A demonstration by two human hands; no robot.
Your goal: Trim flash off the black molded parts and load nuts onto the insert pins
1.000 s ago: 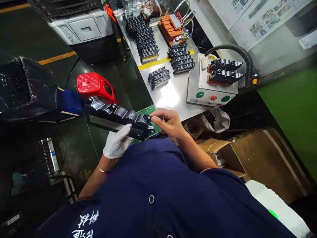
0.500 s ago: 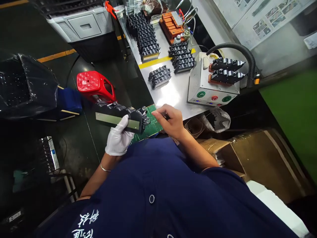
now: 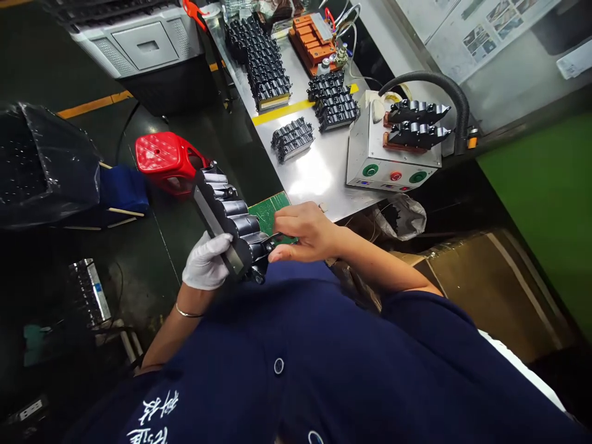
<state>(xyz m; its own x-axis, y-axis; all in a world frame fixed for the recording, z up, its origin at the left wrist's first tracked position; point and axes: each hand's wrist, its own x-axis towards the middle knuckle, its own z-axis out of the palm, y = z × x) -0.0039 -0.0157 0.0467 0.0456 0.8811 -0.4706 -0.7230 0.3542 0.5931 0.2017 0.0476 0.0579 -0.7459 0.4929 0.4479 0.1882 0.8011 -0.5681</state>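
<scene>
A long black ribbed part (image 3: 238, 216) with a pale strip along its side is tilted in front of my body. My left hand (image 3: 206, 262), in a white glove, is closed around its lower side. My bare right hand (image 3: 303, 233) is at the part's near right end, thumb and fingers pinched. Between those fingers a small dark thing shows, too hidden to make out. Under the hands lies a green mat (image 3: 269, 211) at the bench corner.
Black ribbed parts (image 3: 293, 139) stand in groups on the metal bench (image 3: 308, 179). A white box with buttons (image 3: 374, 151) holds two more. An orange fixture (image 3: 312, 43) sits behind. A red stool (image 3: 160, 154) is at the left, cardboard boxes (image 3: 485, 290) at the right.
The black part has turned so that its ribbed face shows and its far end points up. My right hand has come down and left to the part's end.
</scene>
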